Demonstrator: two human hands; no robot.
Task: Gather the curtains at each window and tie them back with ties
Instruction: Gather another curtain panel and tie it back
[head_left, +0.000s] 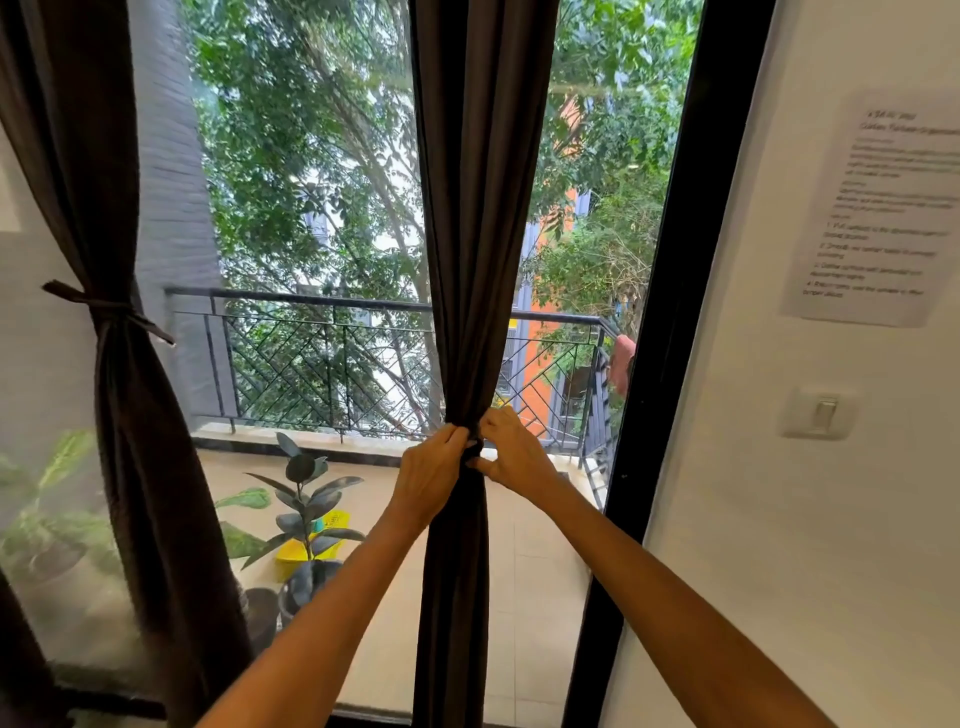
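Both forearms (649, 587) bare, no sleeves, rings or watch.

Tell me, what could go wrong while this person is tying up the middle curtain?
1. Both hands, left hand and right hand, pinch the tie at one small spot; if a finger slips, the gathered middle curtain may spread open again.
2. The knot sits lower than the tie on the left curtain, so the pair might look uneven.
3. A hard pull could strain the fabric above.
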